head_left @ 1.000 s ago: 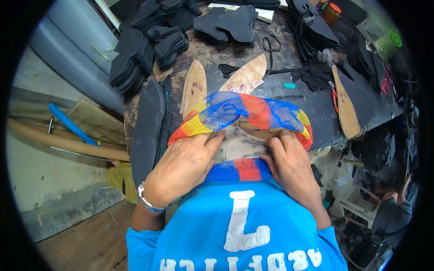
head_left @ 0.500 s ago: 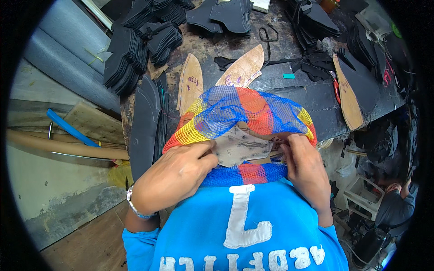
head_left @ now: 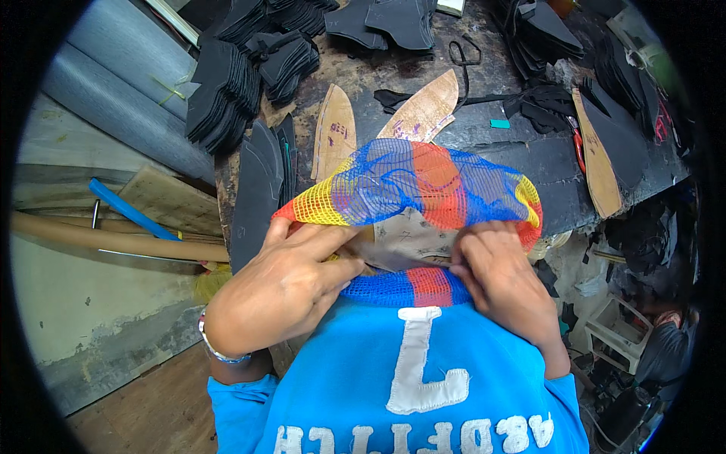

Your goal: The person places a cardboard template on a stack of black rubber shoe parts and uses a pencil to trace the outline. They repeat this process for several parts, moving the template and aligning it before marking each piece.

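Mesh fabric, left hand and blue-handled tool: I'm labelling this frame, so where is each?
mesh fabric [head_left: 423,181], head view, on its orange middle band.
left hand [head_left: 283,284], head view, back of the hand.
blue-handled tool [head_left: 128,208], head view, mid-handle.

**One net sack, one tag, one pale box**

Net sack [head_left: 423,185]: open-weave mesh banded yellow, blue and orange-red. Arches over the near edge of the workbench [head_left: 529,159], with a blue and red strip showing again lower down. Pinched along its lower hem by the left hand [head_left: 283,291] and the right hand [head_left: 499,280].

Small teal tag [head_left: 499,123]: rectangular, lies flat on the dark bench top beyond the sack, to the right.

Pale flat box [head_left: 451,6]: sits at the far side of the bench, mostly cut off by the top rim.
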Motion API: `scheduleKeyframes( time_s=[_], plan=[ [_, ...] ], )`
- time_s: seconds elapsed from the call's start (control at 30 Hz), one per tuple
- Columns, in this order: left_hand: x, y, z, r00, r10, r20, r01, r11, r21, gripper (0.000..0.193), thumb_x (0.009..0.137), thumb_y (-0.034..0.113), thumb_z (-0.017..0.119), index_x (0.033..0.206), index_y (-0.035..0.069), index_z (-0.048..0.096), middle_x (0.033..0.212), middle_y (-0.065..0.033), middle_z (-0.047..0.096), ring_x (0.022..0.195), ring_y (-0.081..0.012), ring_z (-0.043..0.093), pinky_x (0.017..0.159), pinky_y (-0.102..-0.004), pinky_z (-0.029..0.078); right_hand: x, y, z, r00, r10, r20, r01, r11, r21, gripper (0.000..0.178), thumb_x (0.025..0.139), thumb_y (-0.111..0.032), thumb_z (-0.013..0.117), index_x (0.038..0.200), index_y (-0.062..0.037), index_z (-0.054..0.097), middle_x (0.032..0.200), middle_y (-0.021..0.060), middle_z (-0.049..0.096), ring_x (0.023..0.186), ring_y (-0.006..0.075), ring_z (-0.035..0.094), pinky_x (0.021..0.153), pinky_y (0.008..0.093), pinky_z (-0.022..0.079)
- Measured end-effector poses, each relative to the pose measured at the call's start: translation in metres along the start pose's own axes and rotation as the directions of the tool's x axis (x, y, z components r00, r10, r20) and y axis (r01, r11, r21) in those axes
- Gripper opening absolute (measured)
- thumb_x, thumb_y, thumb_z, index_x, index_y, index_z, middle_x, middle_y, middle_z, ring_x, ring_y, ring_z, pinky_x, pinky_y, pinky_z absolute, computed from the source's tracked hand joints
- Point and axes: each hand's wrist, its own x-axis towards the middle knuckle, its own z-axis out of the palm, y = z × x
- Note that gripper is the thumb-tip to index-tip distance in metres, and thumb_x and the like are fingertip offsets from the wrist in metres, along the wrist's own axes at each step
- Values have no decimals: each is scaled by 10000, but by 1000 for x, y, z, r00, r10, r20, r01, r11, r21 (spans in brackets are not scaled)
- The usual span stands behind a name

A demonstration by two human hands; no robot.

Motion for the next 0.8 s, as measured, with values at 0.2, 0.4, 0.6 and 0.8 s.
scheduleKeyframes(
  time_s=[0.2,0.4,0.6,0.8],
  plan=[
    [-1,4,3,990,44,137,-36,998,-59,369,847,69,658,1215,86,681,1211,-110,666,1192,-277,606,1014,-566,315,-8,-7,-14,975,-14,223,-68,932,355,160,838,-36,668,970,-6,584,949,142,624,981,360,592,883,458,470],
    [-7,7,6,982,124,144,-126,992,10,399,823,51,659,1220,77,681,1241,-102,664,1178,-274,610,1032,-519,344,1,7,6,990,134,-49,-141,967,-212,288,871,-154,687,1104,-6,606,1066,181,603,1001,366,575,863,452,468],
    [-3,19,9,1000,19,2,-19,998,-67,388,814,55,668,1202,46,678,1295,-98,632,1027,-275,610,961,-419,425,-1,0,-6,994,-45,105,44,999,15,340,804,-105,690,1123,-23,604,1002,144,583,977,330,573,836,434,467],
    [-4,20,12,996,72,52,-74,996,43,362,816,52,641,1174,34,688,1228,-79,645,1033,-250,577,893,-382,435,-9,-2,-17,951,-102,290,9,952,305,255,804,-60,641,1050,-13,593,972,156,569,923,344,601,785,444,494]
  ],
)
